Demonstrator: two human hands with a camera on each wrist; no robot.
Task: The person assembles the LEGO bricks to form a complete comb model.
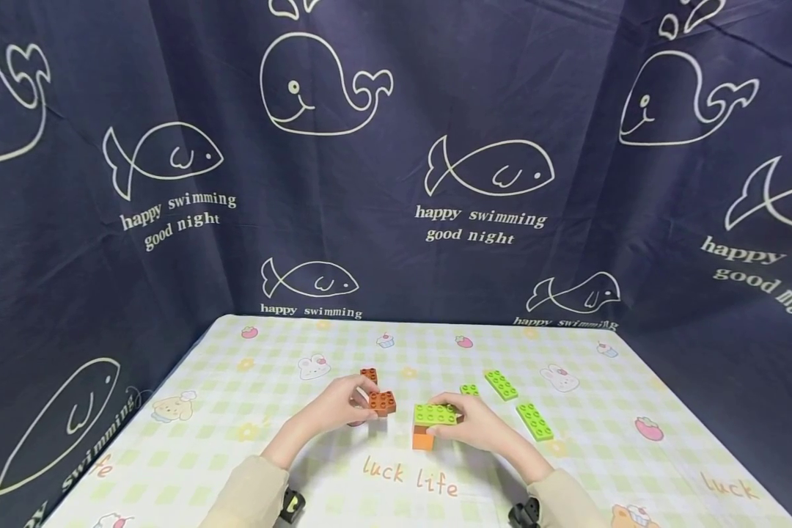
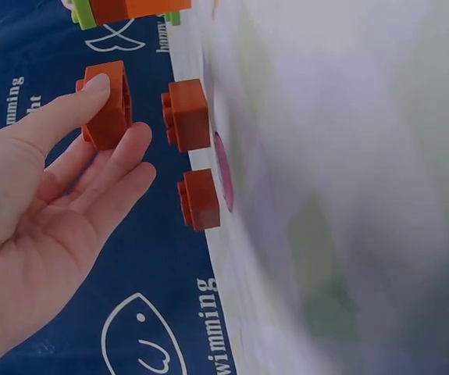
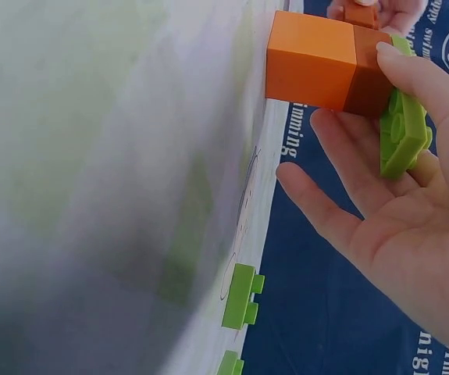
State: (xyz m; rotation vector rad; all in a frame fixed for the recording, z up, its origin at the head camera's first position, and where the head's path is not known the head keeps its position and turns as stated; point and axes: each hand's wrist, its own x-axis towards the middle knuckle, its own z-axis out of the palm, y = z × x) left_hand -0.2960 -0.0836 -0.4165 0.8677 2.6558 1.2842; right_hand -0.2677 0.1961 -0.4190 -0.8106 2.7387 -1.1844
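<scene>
My left hand (image 1: pixel 335 405) pinches a reddish-brown toy building brick (image 2: pixel 107 105) between thumb and fingertips, raised off the table. Two more brown bricks (image 2: pixel 190 115) stand on the cloth beside that hand in the left wrist view. With thumb and fingers, my right hand (image 1: pixel 478 424) grips a stack: an orange block (image 3: pixel 310 61) at the bottom, a brown brick (image 3: pixel 371 72) above it, and a long green brick (image 1: pixel 435 414) on top, jutting out past them towards the right. Whether the stack's base touches the table, I cannot tell. The held brown brick is apart from the stack, to its left.
Beyond and right of my right hand lie two long green bricks (image 1: pixel 534 422) and a partly hidden green brick (image 1: pixel 469 390). A checked, printed cloth (image 1: pixel 290 469) covers the table. Dark blue curtains (image 1: pixel 396 169) with fish drawings hang behind and at both sides.
</scene>
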